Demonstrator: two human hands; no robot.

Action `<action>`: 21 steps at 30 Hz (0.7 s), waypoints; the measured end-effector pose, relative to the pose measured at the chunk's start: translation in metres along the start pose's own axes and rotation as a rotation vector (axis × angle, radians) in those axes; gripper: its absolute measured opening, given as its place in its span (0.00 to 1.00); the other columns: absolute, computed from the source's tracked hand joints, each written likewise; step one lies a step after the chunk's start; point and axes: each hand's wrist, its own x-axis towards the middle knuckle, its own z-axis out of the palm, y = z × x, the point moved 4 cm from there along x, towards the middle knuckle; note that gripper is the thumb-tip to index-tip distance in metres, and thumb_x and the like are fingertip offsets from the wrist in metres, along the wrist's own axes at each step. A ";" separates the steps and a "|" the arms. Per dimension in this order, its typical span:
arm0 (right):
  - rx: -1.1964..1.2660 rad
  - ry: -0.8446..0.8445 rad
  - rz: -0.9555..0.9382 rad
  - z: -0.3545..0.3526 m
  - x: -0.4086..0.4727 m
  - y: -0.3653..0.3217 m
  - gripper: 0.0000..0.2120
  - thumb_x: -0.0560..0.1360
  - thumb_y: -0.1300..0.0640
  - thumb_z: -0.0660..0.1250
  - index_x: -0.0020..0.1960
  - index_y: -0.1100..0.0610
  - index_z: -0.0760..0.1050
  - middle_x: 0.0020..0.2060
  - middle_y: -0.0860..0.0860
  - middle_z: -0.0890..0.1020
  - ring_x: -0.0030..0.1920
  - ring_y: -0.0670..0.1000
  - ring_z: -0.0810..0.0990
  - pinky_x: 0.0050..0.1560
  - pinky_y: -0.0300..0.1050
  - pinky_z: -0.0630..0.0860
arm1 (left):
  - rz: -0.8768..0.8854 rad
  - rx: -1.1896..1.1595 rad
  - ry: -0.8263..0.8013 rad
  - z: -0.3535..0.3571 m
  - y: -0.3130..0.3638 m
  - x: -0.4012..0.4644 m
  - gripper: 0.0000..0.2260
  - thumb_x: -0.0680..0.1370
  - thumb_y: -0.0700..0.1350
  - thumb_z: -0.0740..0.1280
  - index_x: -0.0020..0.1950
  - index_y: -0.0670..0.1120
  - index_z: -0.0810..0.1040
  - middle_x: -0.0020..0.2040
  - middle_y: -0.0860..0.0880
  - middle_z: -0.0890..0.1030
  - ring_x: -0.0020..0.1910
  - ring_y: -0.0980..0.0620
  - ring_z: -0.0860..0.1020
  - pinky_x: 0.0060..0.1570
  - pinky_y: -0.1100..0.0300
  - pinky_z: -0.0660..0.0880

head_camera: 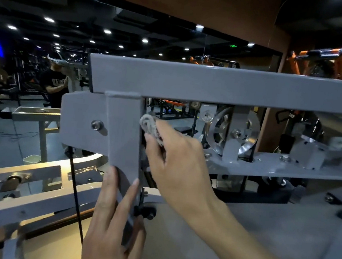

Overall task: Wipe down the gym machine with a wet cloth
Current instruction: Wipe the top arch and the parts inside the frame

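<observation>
Machine frame [212, 85]: grey painted steel, a thick horizontal beam across the upper view with a vertical post [123, 132] dropping from its left end.
Cloth [150, 128]: pale, bunched wad, pressed against the right-hand edge of the post just under the beam.
Right hand [175, 161]: fingers curled round the cloth, gripping it tight — fingertips toward the post, wrist and forearm running down to lower right.
Left hand [113, 224]: low on the same post, fingers fairly straight and close together, laid along its front face, thumb on the right-hand edge; whether the thumb wraps behind, cannot tell.
Pulley [232, 133]: bright metal wheel in a bracket inside the frame opening, right of the cloth, apart from it.
Bolt [96, 125]: shiny head on the grey plate left of the post.
Cable [75, 189]: thin, black, hanging down from under that plate.
Mirror [47, 53]: behind the machine — shows ceiling lights and a person in a dark shirt.
</observation>
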 end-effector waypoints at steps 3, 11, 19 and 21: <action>-0.059 -0.130 -0.080 -0.006 -0.026 0.008 0.13 0.79 0.61 0.64 0.61 0.59 0.79 0.47 0.50 0.84 0.41 0.50 0.80 0.41 0.48 0.79 | 0.041 -0.060 0.010 0.000 0.004 0.000 0.30 0.76 0.46 0.65 0.79 0.49 0.65 0.83 0.42 0.56 0.81 0.39 0.59 0.74 0.44 0.64; -0.473 -0.049 -0.143 -0.095 -0.062 0.033 0.13 0.77 0.59 0.60 0.56 0.54 0.82 0.54 0.47 0.84 0.55 0.48 0.80 0.54 0.39 0.74 | 0.027 -0.023 0.022 0.009 0.000 0.000 0.28 0.74 0.47 0.62 0.75 0.47 0.68 0.83 0.38 0.56 0.81 0.37 0.57 0.80 0.47 0.57; -0.532 -0.301 0.031 -0.082 -0.051 0.047 0.17 0.71 0.61 0.65 0.57 0.51 0.82 0.53 0.45 0.86 0.52 0.50 0.83 0.43 0.44 0.81 | 0.030 -0.035 0.060 0.018 0.009 0.002 0.28 0.73 0.45 0.61 0.74 0.45 0.69 0.84 0.40 0.51 0.82 0.36 0.50 0.82 0.53 0.46; -0.492 -0.368 -0.003 -0.067 -0.046 0.039 0.19 0.71 0.61 0.66 0.61 0.53 0.81 0.58 0.47 0.85 0.58 0.48 0.82 0.52 0.44 0.81 | 0.032 -0.029 0.063 0.019 0.009 0.002 0.28 0.73 0.44 0.61 0.74 0.45 0.69 0.84 0.40 0.51 0.82 0.35 0.50 0.82 0.52 0.46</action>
